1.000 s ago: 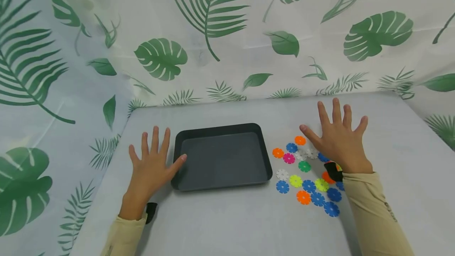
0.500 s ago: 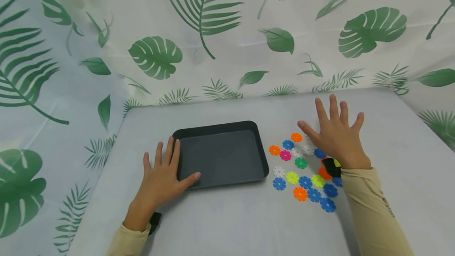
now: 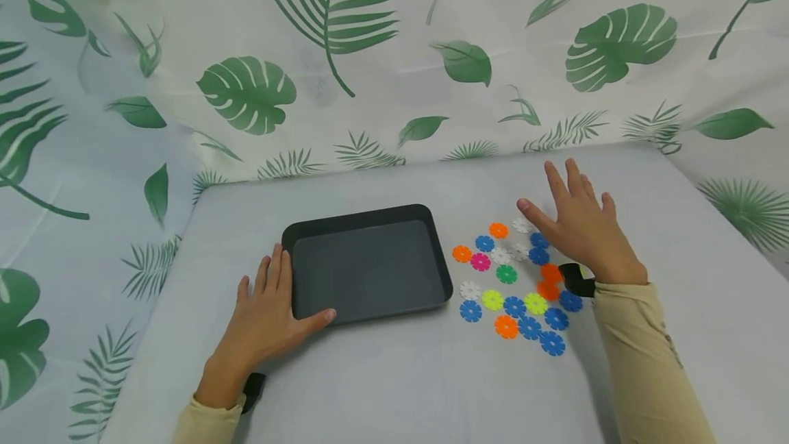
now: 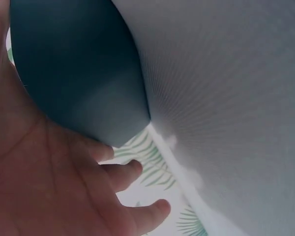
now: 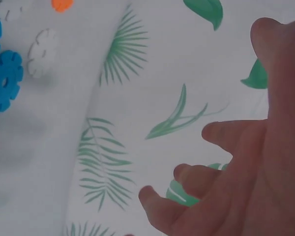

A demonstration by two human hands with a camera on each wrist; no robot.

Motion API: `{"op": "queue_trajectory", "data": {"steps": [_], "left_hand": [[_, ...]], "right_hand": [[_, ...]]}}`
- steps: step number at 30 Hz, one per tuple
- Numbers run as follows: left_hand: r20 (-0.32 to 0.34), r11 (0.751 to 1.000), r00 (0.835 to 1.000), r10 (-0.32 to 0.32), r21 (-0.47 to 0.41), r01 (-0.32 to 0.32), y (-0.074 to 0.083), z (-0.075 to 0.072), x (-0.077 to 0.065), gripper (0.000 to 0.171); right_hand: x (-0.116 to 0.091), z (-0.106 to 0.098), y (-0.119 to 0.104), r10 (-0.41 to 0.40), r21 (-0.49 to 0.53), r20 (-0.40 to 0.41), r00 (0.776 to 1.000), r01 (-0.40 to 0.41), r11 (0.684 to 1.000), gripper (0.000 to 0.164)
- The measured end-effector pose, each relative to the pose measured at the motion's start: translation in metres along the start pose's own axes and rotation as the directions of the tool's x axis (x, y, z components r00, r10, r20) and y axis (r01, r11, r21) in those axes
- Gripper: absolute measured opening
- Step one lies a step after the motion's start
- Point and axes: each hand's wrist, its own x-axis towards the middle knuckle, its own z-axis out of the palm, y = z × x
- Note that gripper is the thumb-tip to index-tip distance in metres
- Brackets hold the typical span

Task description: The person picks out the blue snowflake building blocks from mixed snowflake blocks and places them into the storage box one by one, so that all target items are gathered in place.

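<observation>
My left hand (image 3: pixel 261 321) is at the left side of a dark grey rectangular tray (image 3: pixel 370 269), its fingers straight along the left rim. Its thumb reaches over the near left corner. The left wrist view shows the palm beside the tray's dark wall (image 4: pixel 78 73), fingers extended. Colourful notched plastic discs (image 3: pixel 514 307) lie scattered right of the tray, in blue, orange, white, yellow, green and pink. Above their far right part hovers my right hand (image 3: pixel 582 231), fingers spread, holding nothing. Blue discs (image 5: pixel 5 81) show at the left of the right wrist view.
A white table surface (image 3: pixel 394 375) lies under everything. Behind it and at the left stands a white cloth backdrop (image 3: pixel 382 101) printed with green leaves. Each wrist carries a black strap piece (image 3: pixel 576 281) at the end of a beige sleeve (image 3: pixel 647 355).
My left hand has moved right to the tray's left rim, its fingers drawing closer together. The right hand stays above the discs and turns slightly. The head view has shifted a little.
</observation>
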Motion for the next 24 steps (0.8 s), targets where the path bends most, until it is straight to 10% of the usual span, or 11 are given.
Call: {"op": "queue_trajectory", "data": {"steps": [12,24], "left_hand": [[0.019,0.996,0.998,0.052,-0.076,-0.05,-0.005,0.001,0.002,0.131],[0.07,0.994,0.995,0.065,-0.088,-0.059,-0.008,-0.014,0.001,0.137]], "right_hand": [[-0.005,-0.015,0.0,-0.055,0.172,0.116,0.992,0.034,0.985,0.096],[-0.026,-0.021,0.024,-0.094,0.173,0.027,0.995,0.088,0.981,0.07]]}}
